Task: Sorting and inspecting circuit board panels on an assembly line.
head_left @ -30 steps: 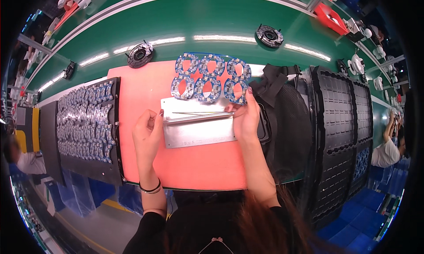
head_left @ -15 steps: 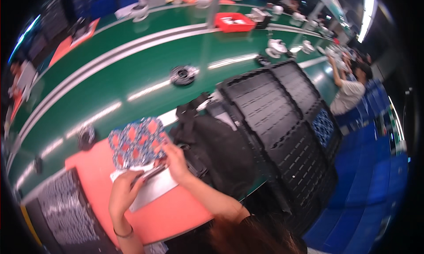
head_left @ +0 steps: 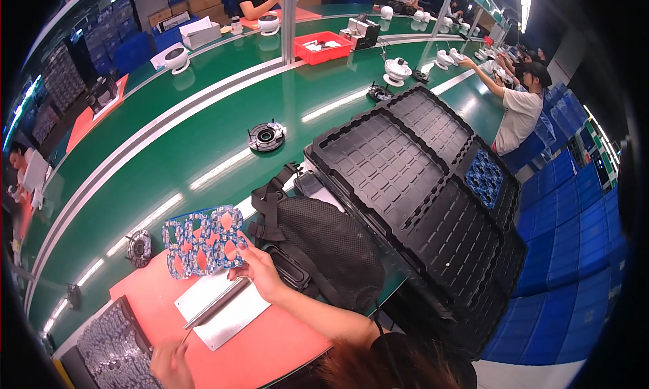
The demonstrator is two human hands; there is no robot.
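My right hand [head_left: 259,270] grips a panel of blue circuit boards [head_left: 205,242] by its near right corner, tilted up above the pink mat. The panel has several ring-shaped boards with round openings. Beneath it lies a white metal plate [head_left: 233,321], crossed by a dark bar with a silvery edge [head_left: 218,301]. My left hand [head_left: 172,365] is low at the mat's near left, beside a black tray [head_left: 128,321] of packed grey parts. Motion smears its fingers, so whether it holds anything does not show.
A black mesh backpack [head_left: 331,237] and large black tray [head_left: 399,145] stand to the right. Round black parts [head_left: 267,137] sit along the green bench [head_left: 203,139]. Farther off are a red bin [head_left: 323,48] and a person in a light shirt [head_left: 519,115].
My left hand has drawn away from the dark bar toward the lower left. My right hand still holds the board panel, now tilted higher, and the view has steadied.
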